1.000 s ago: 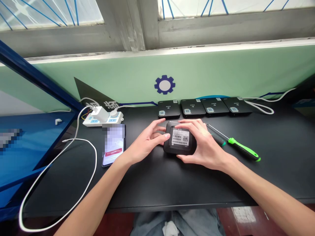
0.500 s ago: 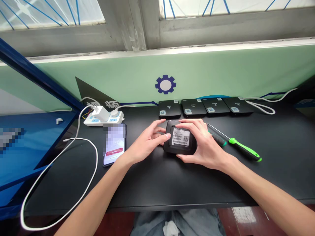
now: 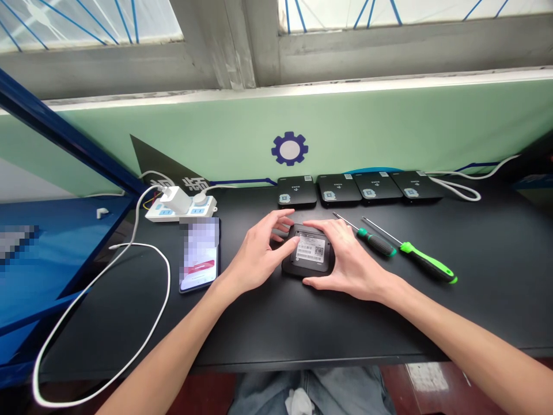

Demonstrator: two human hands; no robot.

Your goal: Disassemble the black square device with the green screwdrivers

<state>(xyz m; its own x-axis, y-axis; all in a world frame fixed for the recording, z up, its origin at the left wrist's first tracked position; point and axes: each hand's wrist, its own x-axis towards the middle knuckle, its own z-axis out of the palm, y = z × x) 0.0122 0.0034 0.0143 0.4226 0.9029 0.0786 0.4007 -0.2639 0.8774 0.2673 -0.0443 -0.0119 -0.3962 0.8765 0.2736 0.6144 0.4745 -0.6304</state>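
Observation:
A black square device point(image 3: 309, 256) lies label-up on the black table, with a white barcode sticker on its face. My left hand point(image 3: 259, 253) grips its left edge with the fingers and thumb. My right hand point(image 3: 348, 259) cups its right side, with the fingers across the top corner. To the right of my right hand lie a green-handled screwdriver point(image 3: 375, 242) and a larger neon-green screwdriver point(image 3: 425, 263), side by side. Neither hand touches them. A row of several similar black devices point(image 3: 338, 190) stands beyond my hands.
A smartphone point(image 3: 199, 256) with a pixelated screen lies left of my left hand. Behind it sits a white power strip point(image 3: 179, 209) with a plugged-in charger. A white cable point(image 3: 101, 323) loops across the table's left end. A blue frame runs along the left.
Both hands have shifted the black device left and toward me. My right hand has moved off the green-handled screwdriver, which now shows along its whole length.

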